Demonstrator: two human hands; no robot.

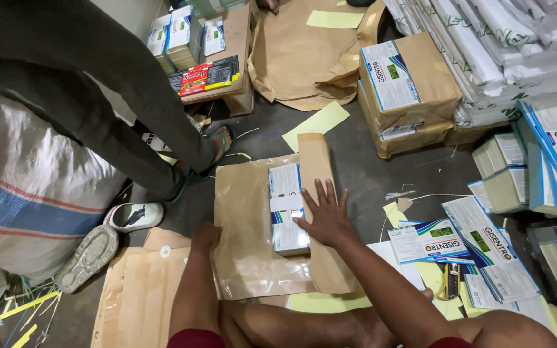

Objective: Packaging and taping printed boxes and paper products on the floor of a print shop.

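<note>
A stack of white-and-blue boxes [286, 206] lies on a sheet of brown wrapping paper [246, 258] spread on the floor. My right hand [323, 216] lies flat, fingers spread, pressing a folded flap of the paper [315, 161] against the right side of the boxes. My left hand [205, 236] rests at the left edge of the paper with its fingers curled under or behind it, mostly hidden. My bare legs show at the bottom of the view.
Another person stands at left, sandalled foot [217, 145] close to the paper. A large white sack [27, 187] fills the left. Paper-wrapped bundles [407, 90], loose boxes [504, 171] and printed labels [465, 241] lie to the right. A low wooden table [227, 58] holds more boxes.
</note>
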